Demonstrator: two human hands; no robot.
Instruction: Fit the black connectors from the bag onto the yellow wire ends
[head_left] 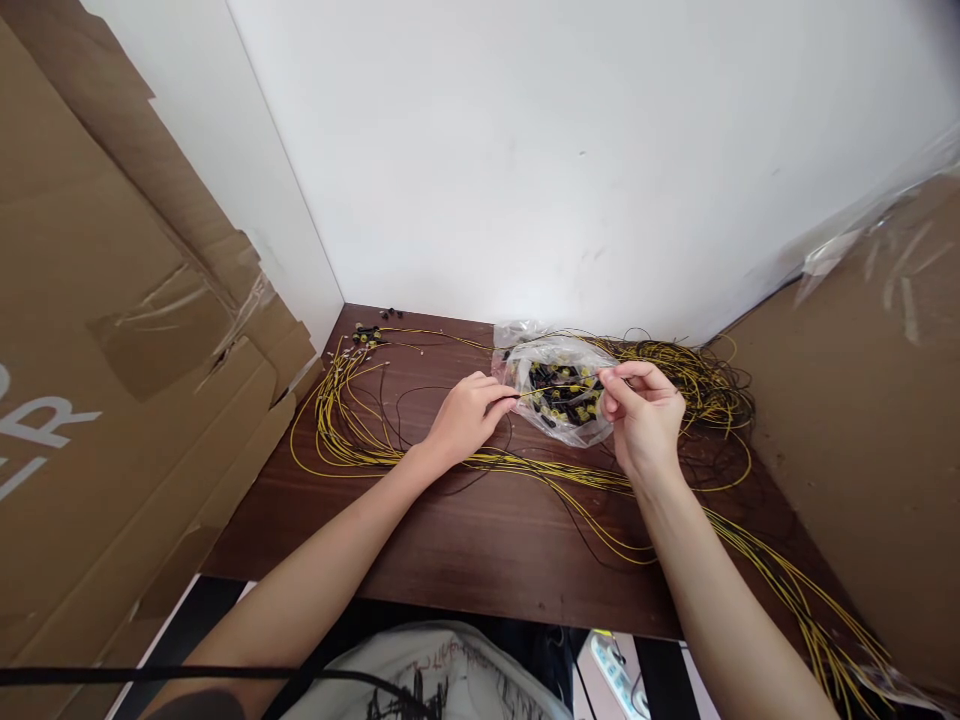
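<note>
My left hand (474,408) pinches a thin yellow-and-black wire (541,390) between thumb and fingertips. To the right, my right hand (641,405) grips the same wire in a pinch, so a short length spans the two hands. Just behind and beneath that stretch lies an opened clear plastic bag (577,432) full of small black and yellow parts, too small to name exactly. Below my hands a long bundle of yellow and black wires (375,457) runs across the brown table (480,560).
A tangled heap of wires (694,380) lies at the back right. Several small black and yellow pieces (367,336) sit at the back left. Cardboard stands at the left (135,350) and right (862,420), with a white wall (540,170) behind. Below the table is a power strip (619,675).
</note>
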